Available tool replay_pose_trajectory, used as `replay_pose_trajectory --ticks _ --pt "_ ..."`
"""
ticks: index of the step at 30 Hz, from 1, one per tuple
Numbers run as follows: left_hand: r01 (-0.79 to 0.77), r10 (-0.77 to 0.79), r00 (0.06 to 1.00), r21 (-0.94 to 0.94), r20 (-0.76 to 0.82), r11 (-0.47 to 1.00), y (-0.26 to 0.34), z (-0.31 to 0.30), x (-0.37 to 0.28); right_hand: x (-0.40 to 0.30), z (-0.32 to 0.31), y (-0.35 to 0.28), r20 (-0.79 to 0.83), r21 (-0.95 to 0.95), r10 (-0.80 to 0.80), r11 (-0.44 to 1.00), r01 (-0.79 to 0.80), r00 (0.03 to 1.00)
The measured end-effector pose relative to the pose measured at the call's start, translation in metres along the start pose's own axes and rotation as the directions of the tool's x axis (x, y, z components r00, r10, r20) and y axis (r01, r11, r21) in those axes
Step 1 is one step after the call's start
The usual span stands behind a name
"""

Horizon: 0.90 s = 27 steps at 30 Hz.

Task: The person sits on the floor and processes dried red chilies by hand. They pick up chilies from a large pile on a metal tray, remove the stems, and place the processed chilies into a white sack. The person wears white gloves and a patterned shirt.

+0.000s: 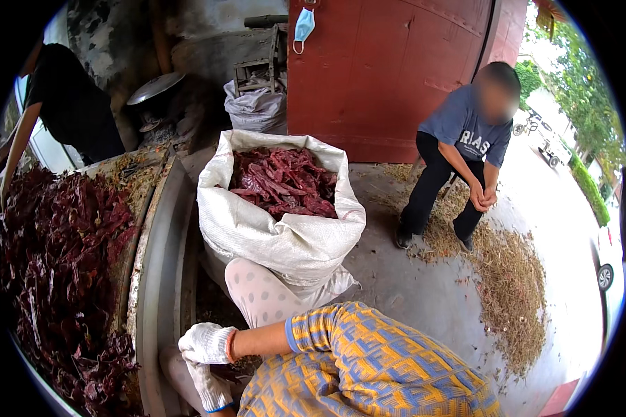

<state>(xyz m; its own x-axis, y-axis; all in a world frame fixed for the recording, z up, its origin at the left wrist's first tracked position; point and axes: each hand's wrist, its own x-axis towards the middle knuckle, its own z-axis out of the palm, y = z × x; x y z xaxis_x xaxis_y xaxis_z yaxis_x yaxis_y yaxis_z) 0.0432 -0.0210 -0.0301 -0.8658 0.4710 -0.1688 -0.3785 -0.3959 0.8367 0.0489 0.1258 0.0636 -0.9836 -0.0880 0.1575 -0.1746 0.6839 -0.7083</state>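
Observation:
Both my hands wear white knitted gloves and meet near my knees, beside the metal edge of the work table. My right hand (207,343), with an orange cuff, lies over the fingers of my left hand (208,387), with a blue cuff. Whether anything is between the fingers is hidden. Dark red dried chilli peppers (62,281) are heaped on the table at the left. A white woven sack (287,245), its mouth rolled down, stands beyond my dotted trouser leg and holds flattened dried chilli peppers (284,180).
A person in black (75,104) reaches a gloved hand to the heap at upper left. Another person (464,135) sits at the right, hands together. Dry stems and debris (511,297) cover part of the floor. A red door (381,78) and a filled sack (255,107) stand behind.

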Motion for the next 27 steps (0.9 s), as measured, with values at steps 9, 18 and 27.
replay_pose_trajectory --ticks 9,18,27 --pt "0.016 0.000 0.997 0.209 -0.076 0.978 0.023 0.024 -0.015 0.000 -0.028 -0.005 0.165 -0.048 0.029 0.999 -0.021 0.986" --pt "0.037 -0.034 0.999 0.181 -0.014 0.983 0.023 0.040 -0.022 -0.009 -0.018 0.009 0.477 0.707 0.475 0.292 -0.644 0.740" --pt "-0.149 0.132 0.988 0.308 0.075 0.940 0.021 0.028 -0.009 0.000 -0.013 0.045 0.544 0.796 0.379 0.051 -0.604 0.749"
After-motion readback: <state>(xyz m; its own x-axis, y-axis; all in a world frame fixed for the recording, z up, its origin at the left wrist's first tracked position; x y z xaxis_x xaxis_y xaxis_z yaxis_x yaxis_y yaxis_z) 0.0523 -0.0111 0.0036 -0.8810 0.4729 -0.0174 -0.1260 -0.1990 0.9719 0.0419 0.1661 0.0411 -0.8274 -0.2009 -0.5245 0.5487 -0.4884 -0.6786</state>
